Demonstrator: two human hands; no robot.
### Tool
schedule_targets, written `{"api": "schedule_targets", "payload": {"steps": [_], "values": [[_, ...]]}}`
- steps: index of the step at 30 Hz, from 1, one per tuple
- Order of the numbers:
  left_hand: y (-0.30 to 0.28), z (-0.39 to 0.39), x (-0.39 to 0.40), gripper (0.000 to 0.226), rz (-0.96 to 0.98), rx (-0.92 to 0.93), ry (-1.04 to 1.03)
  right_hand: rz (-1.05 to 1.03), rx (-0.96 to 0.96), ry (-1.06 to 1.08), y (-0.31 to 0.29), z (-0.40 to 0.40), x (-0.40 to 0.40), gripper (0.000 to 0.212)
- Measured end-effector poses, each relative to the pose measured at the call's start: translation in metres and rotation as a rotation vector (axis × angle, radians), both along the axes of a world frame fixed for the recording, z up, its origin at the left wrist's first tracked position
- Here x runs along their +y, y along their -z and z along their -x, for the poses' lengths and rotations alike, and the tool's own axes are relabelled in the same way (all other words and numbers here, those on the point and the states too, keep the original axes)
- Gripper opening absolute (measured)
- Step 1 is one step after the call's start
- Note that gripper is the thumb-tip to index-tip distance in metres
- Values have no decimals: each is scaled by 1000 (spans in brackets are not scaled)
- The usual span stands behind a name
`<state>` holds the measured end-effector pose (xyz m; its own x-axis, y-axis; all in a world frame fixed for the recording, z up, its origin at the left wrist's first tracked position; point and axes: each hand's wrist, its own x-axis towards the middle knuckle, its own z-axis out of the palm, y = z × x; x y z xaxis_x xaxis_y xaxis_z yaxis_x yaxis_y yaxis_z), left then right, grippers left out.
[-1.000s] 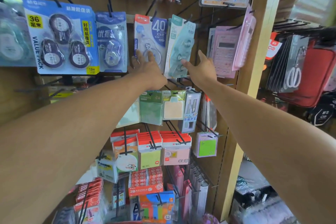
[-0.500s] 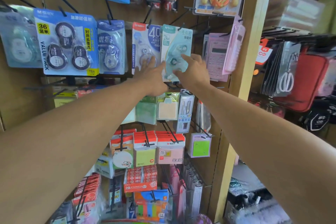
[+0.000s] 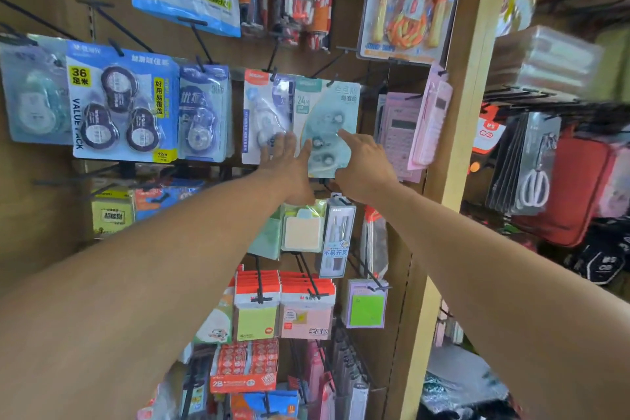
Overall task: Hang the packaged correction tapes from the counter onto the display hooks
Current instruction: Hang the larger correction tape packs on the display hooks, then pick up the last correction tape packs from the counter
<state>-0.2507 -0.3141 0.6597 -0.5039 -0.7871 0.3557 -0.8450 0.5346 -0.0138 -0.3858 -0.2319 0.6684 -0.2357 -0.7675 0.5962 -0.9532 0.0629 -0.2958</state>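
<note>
We face a brown pegboard wall fitted with black wire hooks, several of them bare at the upper left. A light wooden upright post borders the panel on the right, running from top to bottom of the view. Beyond the post we note a second display bay with dark hook rails, lying in deeper shade and blurred at the edges. Stacked clear plastic boxes sit on a shelf at the upper right. Lighting is even and warm across the main panel. No floor or window is visible.
</note>
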Motion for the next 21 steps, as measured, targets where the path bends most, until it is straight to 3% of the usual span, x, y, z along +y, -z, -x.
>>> {"api": "schedule_targets", "payload": {"steps": [11, 15, 18, 21], "values": [[22, 15, 4, 107, 115, 13, 77, 116, 59, -81, 51, -4, -3, 74], [31, 1, 36, 89, 276, 26, 139, 308, -131, -205, 63, -24, 8, 70], [62, -25, 62, 87, 360, 255, 193, 470, -318, -307, 93, -47, 24, 69], [129, -63, 90, 81, 397, 545, 260, 518, -441, -391, 148, -76, 40, 61]]}}
